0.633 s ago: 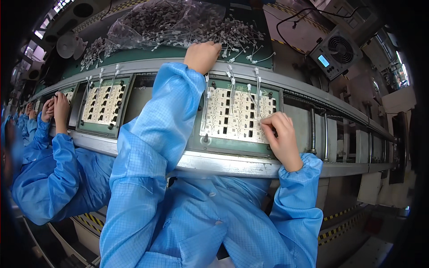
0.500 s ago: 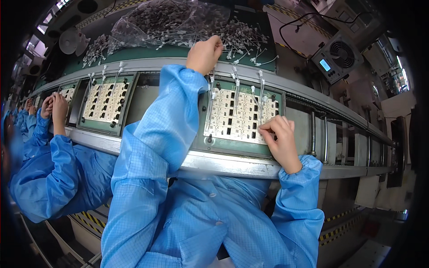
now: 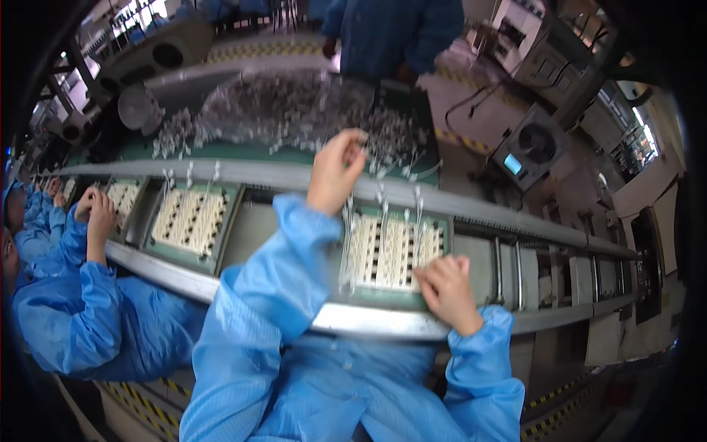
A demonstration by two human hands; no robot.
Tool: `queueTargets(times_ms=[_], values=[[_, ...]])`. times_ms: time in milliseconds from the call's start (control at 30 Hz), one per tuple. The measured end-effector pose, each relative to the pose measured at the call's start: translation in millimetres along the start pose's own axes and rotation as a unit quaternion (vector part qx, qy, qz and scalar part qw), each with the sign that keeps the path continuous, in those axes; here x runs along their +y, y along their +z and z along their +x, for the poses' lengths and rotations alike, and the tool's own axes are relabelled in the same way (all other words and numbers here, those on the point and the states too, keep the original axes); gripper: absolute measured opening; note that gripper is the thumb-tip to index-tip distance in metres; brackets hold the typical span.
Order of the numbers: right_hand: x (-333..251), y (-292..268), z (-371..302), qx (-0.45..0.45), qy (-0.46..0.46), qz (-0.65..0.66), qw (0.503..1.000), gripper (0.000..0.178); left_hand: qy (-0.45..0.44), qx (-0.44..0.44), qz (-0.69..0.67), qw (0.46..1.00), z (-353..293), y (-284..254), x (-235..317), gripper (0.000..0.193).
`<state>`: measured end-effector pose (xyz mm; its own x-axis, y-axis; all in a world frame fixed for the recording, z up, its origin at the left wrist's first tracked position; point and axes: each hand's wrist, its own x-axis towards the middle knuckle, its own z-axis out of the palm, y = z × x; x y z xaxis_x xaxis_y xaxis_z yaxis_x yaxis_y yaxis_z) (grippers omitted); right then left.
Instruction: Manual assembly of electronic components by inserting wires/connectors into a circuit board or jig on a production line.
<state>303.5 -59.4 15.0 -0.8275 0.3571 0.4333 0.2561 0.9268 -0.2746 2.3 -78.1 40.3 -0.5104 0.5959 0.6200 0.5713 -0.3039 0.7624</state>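
My left hand (image 3: 337, 171) is raised over the far rail, at the near edge of a heap of short white cables (image 3: 394, 136). Its fingers are curled together; whatever is between them is too blurred to make out. My right hand (image 3: 447, 291) is at the lower right part of a panel of cream circuit boards (image 3: 394, 250) with dark components. Its thumb and fingertips are pinched close to the panel's surface, hiding anything they hold. Several white cables with connectors (image 3: 381, 202) hang from the far rail across this panel.
A clear plastic bag (image 3: 287, 107) of cables lies on the green table beyond the metal rail (image 3: 515, 206). Another board panel (image 3: 190, 221) sits leftward on the line, near a co-worker's hands (image 3: 97, 214). A fan unit (image 3: 534, 147) stands right; a person in blue (image 3: 398, 37) is behind the table.
The view has tilted up, so the line sits lower and a person in blue shows beyond the table. My left hand's fingers look slightly looser; my right hand stays at the panel.
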Motion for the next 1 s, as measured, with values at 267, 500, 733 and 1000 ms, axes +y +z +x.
queueTargets(times_ms=[267, 500, 733, 1000], values=[[20.6, -16.4, 24.6, -0.066, 0.020, 0.032, 0.997, 0.011, -0.104, -0.073, -0.104, 0.986, -28.3, -12.7, 41.9, 0.012], [93.3, 25.4, 101.2, 0.117, 0.168, -0.059, 0.977, 0.012, 0.208, -0.090, 0.252, 0.941, -56.7, -14.4, 52.4, 0.018], [125.9, 30.5, 121.0, 0.166, 0.153, -0.066, 0.972, 0.022, 0.183, 0.002, 0.269, 0.946, -51.0, -27.5, 49.9, 0.017], [141.1, 41.8, 147.6, 0.104, 0.143, -0.099, 0.979, 0.034, 0.139, -0.125, 0.245, 0.951, -73.0, -16.1, 51.8, 0.016]])
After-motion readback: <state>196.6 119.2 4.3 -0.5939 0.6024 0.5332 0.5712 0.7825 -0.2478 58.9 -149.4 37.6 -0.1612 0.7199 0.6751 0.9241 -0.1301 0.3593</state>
